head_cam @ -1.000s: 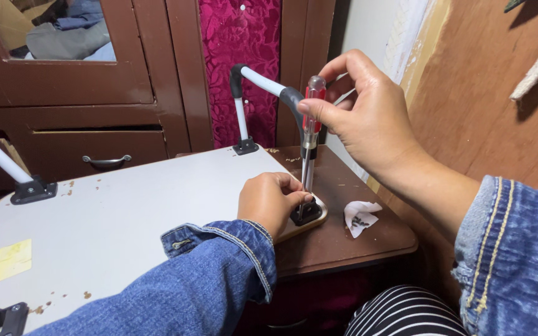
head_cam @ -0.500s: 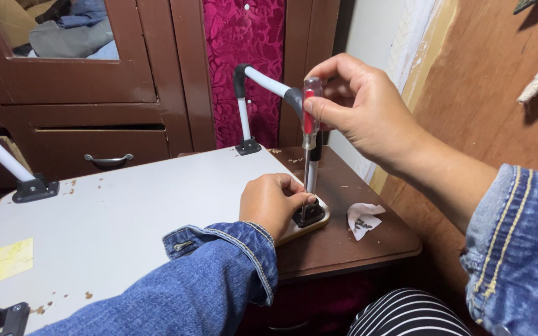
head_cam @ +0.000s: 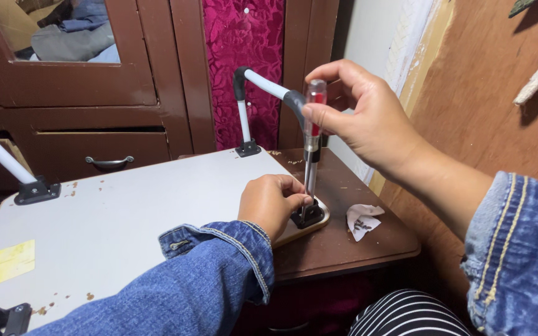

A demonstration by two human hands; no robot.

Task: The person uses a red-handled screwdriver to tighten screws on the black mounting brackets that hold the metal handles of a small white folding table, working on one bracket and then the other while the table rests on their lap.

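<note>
At the bottom of the frame, two denim sleeves come in, the left one across the lower middle and the right one at the lower right edge, above a patch of striped fabric. The left hand (head_cam: 274,204) sits just right of centre, fingers curled down against the black bracket (head_cam: 306,216) at the corner of the white board (head_cam: 113,224). That board lies upside down on the brown wooden surface (head_cam: 344,242), filling the left half of the frame. A crumpled scrap of paper (head_cam: 361,219) holding small bits lies just right of the bracket. The screwdriver (head_cam: 311,149) stands upright with its tip in the bracket. The right hand (head_cam: 368,121), centre right, is closed around its clear red-cored handle. Behind it rises a grey tubular leg (head_cam: 263,87), then a wooden cabinet (head_cam: 94,124) and dark red cloth (head_cam: 244,56).
</note>
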